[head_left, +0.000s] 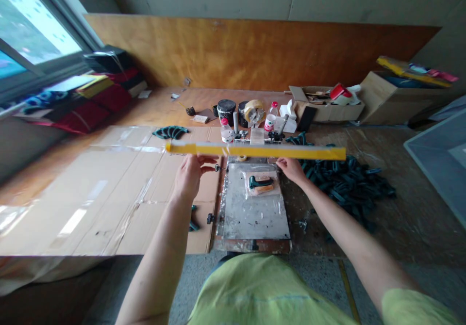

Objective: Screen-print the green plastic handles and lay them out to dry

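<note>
A long yellow bar [262, 152] runs level across the view, above the metal plate [251, 218]. My left hand [191, 172] is just under its left part, fingers stretched to the right and apart, with nothing visible between them. Under the bar's right part, my right hand [290, 169] has its fingers pressed together near the plate's upper right corner; whatever they pinch is too small to make out. Neither hand is clearly seen touching the bar. A dark green curved piece [260, 183] lies in a light-coloured holder on the plate.
Dark green pieces are heaped on the right [349, 184]; a few form a row on the cardboard [109, 184] at left. Behind the plate stand black tubs [226, 111], bottles, a tape roll [254, 111] and an open box [333, 111]. A grey bin [437, 145] is far right.
</note>
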A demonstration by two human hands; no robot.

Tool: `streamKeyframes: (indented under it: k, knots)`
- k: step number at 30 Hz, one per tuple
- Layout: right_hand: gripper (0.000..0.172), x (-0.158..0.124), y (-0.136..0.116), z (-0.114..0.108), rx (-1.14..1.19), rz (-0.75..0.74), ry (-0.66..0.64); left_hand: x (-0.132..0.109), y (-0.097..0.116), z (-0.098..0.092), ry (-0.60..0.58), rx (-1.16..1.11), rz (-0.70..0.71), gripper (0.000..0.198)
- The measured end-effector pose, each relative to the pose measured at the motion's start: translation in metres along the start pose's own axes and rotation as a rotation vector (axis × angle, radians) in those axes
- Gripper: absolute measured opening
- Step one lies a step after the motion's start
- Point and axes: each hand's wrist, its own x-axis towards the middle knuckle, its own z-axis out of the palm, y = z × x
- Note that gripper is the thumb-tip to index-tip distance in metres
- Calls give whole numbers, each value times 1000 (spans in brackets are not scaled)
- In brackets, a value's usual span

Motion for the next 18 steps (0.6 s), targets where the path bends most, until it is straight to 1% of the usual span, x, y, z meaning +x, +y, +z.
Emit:
streamKeyframes:
  k: [2, 3, 4, 5, 6, 7, 8, 10, 11, 12, 13, 14, 15, 16, 17, 18]
  knots:
    - [33, -20, 0, 21, 9, -94, -123, 15, 9, 7, -5, -1, 0, 56]
    - [41, -26, -2, 29, 0, -142, -179, 17, 8, 8, 16, -12, 9, 56]
    - [45, -31, -6, 34, -17, -186, -226, 16, 4, 8, 47, -29, 19, 56]
    - [43, -33, -10, 36, -39, -212, -258, 10, -5, 7, 83, -46, 16, 56]
    - [36, -35, -15, 37, -58, -220, -272, 1, -17, 7, 100, -51, -22, 56]
    - [26, -38, -22, 36, -67, -217, -273, -13, -32, 7, 83, -42, -110, 57]
    - [18, -41, -30, 34, -65, -210, -255, -28, -48, 9, 46, -19, -235, 58]
    - [11, -55, -54, 34, -50, -207, -171, -63, -81, 16, -123, 37, -594, 57]
    - [12, -64, -68, 36, -38, -230, -128, -79, -95, 19, -143, 19, -702, 54]
    - [13, -75, -82, 39, -24, -284, -110, -92, -107, 22, -150, -24, -772, 49]
    - [14, -85, -94, 43, -5, -369, -126, -103, -115, 23, -129, -74, -801, 42]
    - [15, -96, -103, 46, 23, -471, -170, -110, -120, 21, -91, -121, -796, 35]
    - [18, -106, -107, 46, 53, -549, -213, -114, -124, 14, -48, -151, -777, 30]
    - [22, -114, -104, 43, 80, -583, -240, -116, -126, 2, 10, -157, -756, 26]
    - [27, -123, -93, 35, 93, -559, -237, -117, -127, -15, 79, -141, -737, 25]
    - [33, -131, -76, 23, 82, -479, -205, -117, -129, -37, 163, -111, -712, 26]
